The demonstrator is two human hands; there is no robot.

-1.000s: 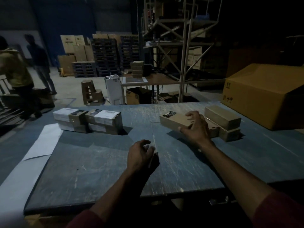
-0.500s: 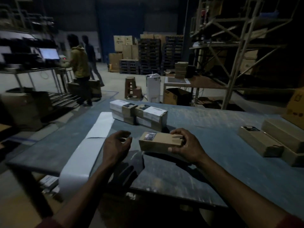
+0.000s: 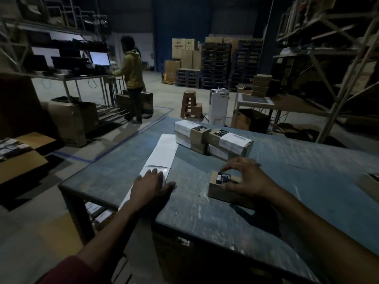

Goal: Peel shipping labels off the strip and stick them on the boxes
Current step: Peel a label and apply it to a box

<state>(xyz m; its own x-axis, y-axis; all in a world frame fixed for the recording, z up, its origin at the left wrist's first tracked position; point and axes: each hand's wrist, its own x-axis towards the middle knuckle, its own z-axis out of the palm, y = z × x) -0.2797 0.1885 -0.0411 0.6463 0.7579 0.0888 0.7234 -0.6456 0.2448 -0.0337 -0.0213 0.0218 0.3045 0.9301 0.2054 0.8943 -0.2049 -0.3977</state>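
Observation:
A white label strip [image 3: 162, 153] runs along the left side of the grey table [image 3: 205, 218] and hangs over its near edge. My left hand [image 3: 150, 186] lies flat on the strip, fingers spread. A small brown box [image 3: 222, 186] with a dark sticker on top rests on the table right of the strip. My right hand [image 3: 246, 179] grips it from above. Two boxes wrapped with white labels [image 3: 213, 140] stand side by side at the table's far edge.
Another brown box [image 3: 370, 184] shows at the right edge of the table. A person in a yellow jacket [image 3: 132, 73] stands at a workbench far left. Open cartons [image 3: 22, 158] lie on the floor left. Metal shelving [image 3: 338, 78] rises at the right.
My view swung left. My right hand carried the brown box from the right stack to the middle of the table. My left hand moved onto the label strip and flattened.

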